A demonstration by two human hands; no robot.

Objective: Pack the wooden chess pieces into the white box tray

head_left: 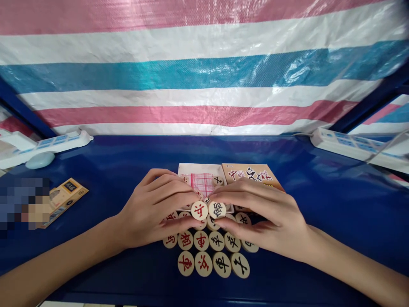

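Round wooden Chinese chess pieces [213, 256] with red and black characters lie in rows on the blue table [319, 204] in front of me. My left hand [153, 213] pinches a red-marked piece [199, 210] at its fingertips. My right hand [262, 219] pinches a black-marked piece [217, 209] right beside it, the two discs touching edge to edge. Both hands hover over the back rows and hide several pieces. Behind the hands lie an open box tray with a folded paper board [201, 181] and the box lid [251, 174].
White power strips lie at the back left [47, 145] and back right [351, 145]. A pale oval object [40, 160] sits by the left strip. A small yellow card pack [64, 198] lies at the left. A striped tarp [204, 72] closes the back.
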